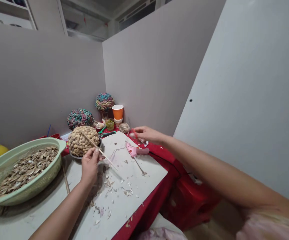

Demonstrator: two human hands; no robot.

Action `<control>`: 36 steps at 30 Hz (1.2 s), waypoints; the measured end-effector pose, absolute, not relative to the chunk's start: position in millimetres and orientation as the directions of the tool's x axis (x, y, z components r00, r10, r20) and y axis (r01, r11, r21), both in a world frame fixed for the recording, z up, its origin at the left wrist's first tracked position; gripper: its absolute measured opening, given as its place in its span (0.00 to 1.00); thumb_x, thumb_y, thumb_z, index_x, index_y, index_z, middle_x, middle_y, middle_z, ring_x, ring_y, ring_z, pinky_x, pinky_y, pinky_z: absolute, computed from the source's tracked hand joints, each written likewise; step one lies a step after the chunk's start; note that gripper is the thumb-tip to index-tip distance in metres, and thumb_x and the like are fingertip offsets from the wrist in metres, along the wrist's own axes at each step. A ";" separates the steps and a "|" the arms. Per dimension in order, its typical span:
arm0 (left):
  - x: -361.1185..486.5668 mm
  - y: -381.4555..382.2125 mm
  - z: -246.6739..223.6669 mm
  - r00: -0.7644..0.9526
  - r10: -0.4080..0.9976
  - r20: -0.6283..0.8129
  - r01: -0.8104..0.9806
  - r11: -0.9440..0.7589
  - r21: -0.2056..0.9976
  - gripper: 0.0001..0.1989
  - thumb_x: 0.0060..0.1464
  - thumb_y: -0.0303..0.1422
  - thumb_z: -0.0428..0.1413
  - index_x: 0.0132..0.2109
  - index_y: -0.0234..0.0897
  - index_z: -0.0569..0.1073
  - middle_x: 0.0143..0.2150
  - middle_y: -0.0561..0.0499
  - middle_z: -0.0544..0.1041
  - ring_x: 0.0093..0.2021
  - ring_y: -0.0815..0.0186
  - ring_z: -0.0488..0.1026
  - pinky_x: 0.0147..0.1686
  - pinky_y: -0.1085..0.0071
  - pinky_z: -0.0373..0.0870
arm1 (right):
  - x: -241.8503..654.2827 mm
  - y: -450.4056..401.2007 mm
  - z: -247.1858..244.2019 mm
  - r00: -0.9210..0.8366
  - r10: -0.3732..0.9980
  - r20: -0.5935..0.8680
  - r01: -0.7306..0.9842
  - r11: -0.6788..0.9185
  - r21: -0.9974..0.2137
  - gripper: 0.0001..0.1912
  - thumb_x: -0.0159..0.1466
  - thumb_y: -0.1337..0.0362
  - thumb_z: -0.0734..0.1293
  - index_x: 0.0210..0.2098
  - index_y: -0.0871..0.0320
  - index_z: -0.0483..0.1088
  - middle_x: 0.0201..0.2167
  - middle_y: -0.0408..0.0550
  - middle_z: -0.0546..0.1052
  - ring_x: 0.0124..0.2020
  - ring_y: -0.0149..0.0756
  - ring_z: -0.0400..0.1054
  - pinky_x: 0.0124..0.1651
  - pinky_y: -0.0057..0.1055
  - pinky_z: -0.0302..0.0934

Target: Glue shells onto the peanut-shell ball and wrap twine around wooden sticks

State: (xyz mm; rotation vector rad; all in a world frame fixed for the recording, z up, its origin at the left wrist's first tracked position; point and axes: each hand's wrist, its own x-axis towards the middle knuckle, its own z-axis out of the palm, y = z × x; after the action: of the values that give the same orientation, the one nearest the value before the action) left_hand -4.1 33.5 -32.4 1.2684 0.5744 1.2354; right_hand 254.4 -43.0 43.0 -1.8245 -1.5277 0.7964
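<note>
My left hand (90, 163) pinches a thin pale stick (108, 161), which slants across the front of a ball covered in beige nutshell-like pieces (80, 141). That ball rests in a dark-rimmed bowl. Farther right, my right hand (146, 134) is closed round a red, loop-shaped handle (133, 133) that looks like part of scissors; its blades cannot be made out. A roll of twine (124, 127) lies just left of this hand, with a thin strand near the fingers. Below it, a pink glue gun (132, 150) lies on the white board (144, 186).
A green basket (26, 193) of flat brown pieces stands at left. Two multicoloured balls (80, 118), an orange cup (117, 112) and green-handled pliers (107, 134) are at the back. Scraps litter the board. A red stool (189, 200) is below right; grey panels (144, 73) rise behind.
</note>
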 end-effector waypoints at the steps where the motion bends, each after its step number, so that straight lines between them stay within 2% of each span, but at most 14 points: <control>1: -3.5 29.2 -25.1 0.351 0.901 0.256 -0.390 -0.108 0.914 0.14 0.49 0.41 0.61 0.29 0.35 0.70 0.22 0.58 0.64 0.22 0.73 0.61 0.28 0.74 0.65 | 241.4 -38.9 38.1 0.099 0.994 -0.036 0.546 -0.085 -0.834 0.23 0.60 0.43 0.61 0.40 0.56 0.64 0.36 0.48 0.76 0.29 0.32 0.70 0.23 0.23 0.55; 3: -3.8 20.0 -11.0 0.422 0.884 0.202 -0.422 -0.006 0.907 0.14 0.49 0.40 0.62 0.29 0.34 0.70 0.22 0.59 0.63 0.21 0.74 0.59 0.28 0.75 0.67 | 212.4 -29.5 24.8 0.009 1.000 -0.008 0.419 -0.011 -0.908 0.24 0.61 0.40 0.57 0.42 0.54 0.59 0.40 0.50 0.76 0.27 0.30 0.71 0.20 0.22 0.54; 6: -6.7 8.6 4.6 0.493 0.859 0.137 -0.442 0.112 0.890 0.13 0.47 0.38 0.64 0.30 0.33 0.72 0.22 0.59 0.63 0.21 0.75 0.61 0.28 0.75 0.69 | 173.8 -20.3 3.4 -0.130 0.992 -0.001 0.244 0.031 -0.969 0.27 0.61 0.36 0.53 0.39 0.54 0.55 0.40 0.50 0.76 0.22 0.29 0.71 0.15 0.21 0.53; 7: -7.7 6.3 7.7 0.510 0.852 0.118 -0.444 0.143 0.885 0.13 0.47 0.38 0.65 0.30 0.33 0.72 0.22 0.58 0.64 0.22 0.75 0.62 0.27 0.75 0.69 | 165.0 -20.0 -2.2 -0.215 0.977 -0.013 0.050 -0.002 -0.999 0.27 0.58 0.35 0.58 0.37 0.54 0.55 0.39 0.50 0.76 0.21 0.30 0.71 0.14 0.21 0.52; 10: -9.7 3.8 11.5 0.546 0.834 0.078 -0.446 0.211 0.870 0.13 0.46 0.37 0.65 0.30 0.32 0.73 0.23 0.56 0.67 0.23 0.73 0.66 0.26 0.76 0.70 | 154.7 -24.8 -9.0 -0.371 0.928 -0.038 -0.059 -0.065 -0.996 0.28 0.57 0.35 0.60 0.35 0.55 0.57 0.28 0.44 0.75 0.18 0.31 0.70 0.15 0.21 0.56; 12: -9.8 4.0 11.2 0.559 0.827 0.058 -0.445 0.240 0.863 0.12 0.47 0.37 0.65 0.30 0.33 0.73 0.24 0.54 0.70 0.23 0.72 0.68 0.27 0.75 0.71 | 158.8 -28.8 -5.8 -0.368 0.930 -0.010 -0.074 -0.040 -0.996 0.26 0.58 0.38 0.63 0.34 0.56 0.58 0.21 0.39 0.72 0.17 0.29 0.69 0.16 0.21 0.57; 15: -9.2 3.9 9.6 0.567 0.823 0.031 -0.425 0.260 0.867 0.11 0.48 0.36 0.65 0.32 0.33 0.75 0.27 0.50 0.75 0.28 0.68 0.72 0.29 0.74 0.72 | 171.6 -29.0 2.0 -0.246 0.966 0.083 -0.056 0.071 -0.996 0.23 0.59 0.42 0.66 0.33 0.56 0.59 0.18 0.37 0.71 0.16 0.26 0.67 0.17 0.19 0.56; 20: -9.9 7.0 5.3 0.531 0.847 0.020 -0.338 0.191 0.921 0.08 0.53 0.36 0.62 0.38 0.35 0.78 0.46 0.43 0.78 0.45 0.61 0.74 0.42 0.68 0.74 | 187.5 -14.4 0.9 -0.141 0.969 0.202 0.003 0.204 -0.979 0.19 0.61 0.47 0.66 0.31 0.57 0.60 0.18 0.37 0.71 0.16 0.27 0.66 0.18 0.20 0.56; 22: -10.6 11.0 1.8 0.521 0.854 0.018 -0.306 0.167 0.937 0.09 0.54 0.35 0.61 0.40 0.36 0.79 0.51 0.43 0.76 0.47 0.61 0.74 0.45 0.67 0.73 | 190.4 -7.2 -2.0 -0.113 0.964 0.239 0.005 0.241 -0.970 0.18 0.61 0.48 0.67 0.31 0.57 0.60 0.18 0.37 0.71 0.16 0.26 0.66 0.19 0.21 0.57; 24: -11.0 15.3 -2.5 0.525 0.851 0.005 -0.275 0.164 0.947 0.08 0.55 0.36 0.60 0.39 0.35 0.79 0.49 0.44 0.78 0.43 0.62 0.75 0.44 0.67 0.73 | 191.9 -1.3 -3.9 -0.112 0.963 0.246 -0.006 0.247 -0.969 0.18 0.61 0.49 0.67 0.32 0.56 0.60 0.18 0.37 0.71 0.16 0.26 0.65 0.19 0.21 0.57; 28: -10.7 21.8 -9.5 0.501 0.865 -0.007 -0.256 0.156 0.954 0.08 0.53 0.36 0.62 0.36 0.34 0.79 0.37 0.45 0.81 0.35 0.66 0.77 0.38 0.72 0.74 | 192.9 6.4 -3.2 -0.164 0.966 0.200 -0.011 0.201 -0.980 0.18 0.60 0.49 0.67 0.32 0.57 0.61 0.18 0.37 0.71 0.16 0.26 0.65 0.20 0.21 0.57; 31: -11.0 25.4 -11.3 0.432 0.902 -0.005 -0.274 0.136 0.952 0.09 0.51 0.36 0.63 0.36 0.33 0.80 0.35 0.46 0.81 0.34 0.67 0.77 0.37 0.75 0.74 | 197.6 8.8 2.2 -0.196 0.968 0.160 0.042 0.171 -0.984 0.18 0.61 0.49 0.67 0.32 0.57 0.61 0.25 0.41 0.74 0.20 0.28 0.70 0.19 0.20 0.56; 34: -11.5 28.3 -11.4 0.354 0.935 -0.026 -0.293 0.137 0.946 0.10 0.49 0.36 0.65 0.35 0.33 0.80 0.35 0.46 0.81 0.34 0.67 0.77 0.37 0.75 0.74 | 208.4 3.2 12.2 -0.109 0.979 0.175 0.112 0.187 -0.976 0.17 0.62 0.49 0.66 0.33 0.57 0.64 0.31 0.43 0.74 0.25 0.29 0.73 0.18 0.19 0.55; 36: -11.4 29.3 -11.2 0.311 0.950 -0.036 -0.311 0.138 0.940 0.09 0.48 0.35 0.65 0.34 0.33 0.79 0.35 0.47 0.81 0.34 0.67 0.77 0.37 0.74 0.75 | 215.9 -8.2 17.5 -0.052 0.985 0.163 0.146 0.169 -0.975 0.17 0.61 0.49 0.66 0.34 0.57 0.66 0.28 0.43 0.73 0.23 0.29 0.71 0.18 0.19 0.55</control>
State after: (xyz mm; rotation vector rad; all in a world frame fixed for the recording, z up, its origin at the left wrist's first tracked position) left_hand -11.4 29.3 -11.2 1.0304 0.7880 1.0631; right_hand 215.9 -8.2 17.5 -1.1715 -1.4227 1.0378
